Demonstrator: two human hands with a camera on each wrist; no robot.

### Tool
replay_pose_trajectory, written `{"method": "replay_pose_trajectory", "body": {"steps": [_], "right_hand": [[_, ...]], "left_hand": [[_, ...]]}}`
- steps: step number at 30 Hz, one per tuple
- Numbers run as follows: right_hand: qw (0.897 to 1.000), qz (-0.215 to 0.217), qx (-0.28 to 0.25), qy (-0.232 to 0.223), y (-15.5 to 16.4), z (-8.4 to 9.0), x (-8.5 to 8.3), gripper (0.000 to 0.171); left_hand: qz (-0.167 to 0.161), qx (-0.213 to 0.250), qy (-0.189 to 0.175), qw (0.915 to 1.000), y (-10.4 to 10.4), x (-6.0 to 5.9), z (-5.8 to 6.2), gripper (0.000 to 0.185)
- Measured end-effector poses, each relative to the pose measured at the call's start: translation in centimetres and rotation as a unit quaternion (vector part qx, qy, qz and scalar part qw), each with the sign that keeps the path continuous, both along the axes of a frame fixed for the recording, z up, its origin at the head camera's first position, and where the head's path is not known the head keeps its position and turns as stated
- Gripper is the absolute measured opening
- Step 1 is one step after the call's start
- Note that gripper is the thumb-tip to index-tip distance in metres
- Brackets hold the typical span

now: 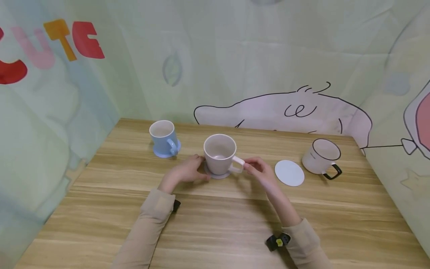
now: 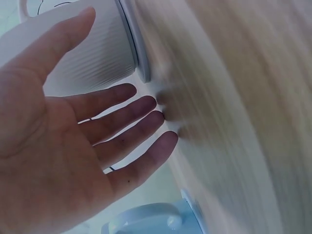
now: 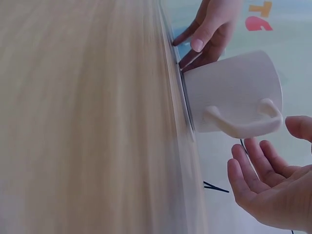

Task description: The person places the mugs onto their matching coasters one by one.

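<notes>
A pale pinkish-white mug (image 1: 220, 153) stands upright on a round grey-lilac coaster (image 1: 218, 175) in the middle of the table, handle to the right. My left hand (image 1: 188, 170) is at the mug's left side, low by the coaster; in the left wrist view its fingers (image 2: 131, 122) are spread and hold nothing. Close beside the mug's handle (image 3: 243, 129) is my right hand (image 3: 273, 185), fingers loosely bent and empty, with a small gap showing in the right wrist view.
At the back left a blue mug (image 1: 163, 140) stands on a blue coaster (image 1: 161, 154). Toward the right lie a white round coaster (image 1: 289, 173) and, beyond it, a white mug (image 1: 319, 157) with black rim and handle. A printed cloth (image 1: 221, 67) hangs behind the wooden table (image 1: 215, 220).
</notes>
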State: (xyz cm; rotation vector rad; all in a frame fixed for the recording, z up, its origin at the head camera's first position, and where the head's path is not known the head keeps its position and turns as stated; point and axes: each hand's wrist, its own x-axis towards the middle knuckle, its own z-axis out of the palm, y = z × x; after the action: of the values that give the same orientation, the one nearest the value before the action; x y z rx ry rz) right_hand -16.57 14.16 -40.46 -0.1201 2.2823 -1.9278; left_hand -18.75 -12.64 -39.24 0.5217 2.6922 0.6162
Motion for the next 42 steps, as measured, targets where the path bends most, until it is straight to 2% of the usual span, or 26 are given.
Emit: {"method": "replay_pose_trajectory", "body": {"steps": [9, 15, 20, 27, 30, 34, 37, 42], "right_hand": [[1.000, -0.009, 0.011, -0.004, 1.2, 0.1, 0.5, 0.033], [0.999, -0.018, -0.009, 0.025, 1.9, 0.3, 0.8, 0.032], [0.997, -0.048, -0.044, 0.051, 2.4, 0.3, 1.0, 0.028], [0.990, -0.111, -0.070, 0.053, 3.0, 0.6, 1.5, 0.023], [0.989, -0.119, -0.070, 0.047, 3.3, 0.7, 1.7, 0.023], [0.988, -0.121, -0.082, 0.049, 3.4, 0.8, 2.1, 0.022], [0.984, -0.129, -0.104, 0.058, 3.5, 0.9, 2.3, 0.017], [0.973, -0.156, -0.148, 0.086, 3.8, 1.0, 2.7, 0.006]], "left_hand": [[0.006, 0.016, 0.009, 0.9998, 0.1, 1.2, 0.5, 0.075], [0.003, 0.005, 0.024, 0.9997, 0.2, 1.8, 0.6, 0.074], [0.002, 0.008, 0.035, 0.9994, 0.3, 2.5, 0.9, 0.073], [-0.003, 0.029, 0.047, 0.9985, 0.5, 3.4, 1.2, 0.072], [0.001, 0.039, 0.037, 0.9985, 0.7, 3.8, 1.3, 0.073], [-0.009, 0.040, 0.045, 0.9981, 0.7, 4.2, 1.7, 0.072], [-0.018, 0.037, 0.055, 0.9977, 0.6, 4.5, 1.9, 0.071], [-0.028, 0.045, 0.059, 0.9969, 0.8, 4.9, 2.4, 0.068]]}}
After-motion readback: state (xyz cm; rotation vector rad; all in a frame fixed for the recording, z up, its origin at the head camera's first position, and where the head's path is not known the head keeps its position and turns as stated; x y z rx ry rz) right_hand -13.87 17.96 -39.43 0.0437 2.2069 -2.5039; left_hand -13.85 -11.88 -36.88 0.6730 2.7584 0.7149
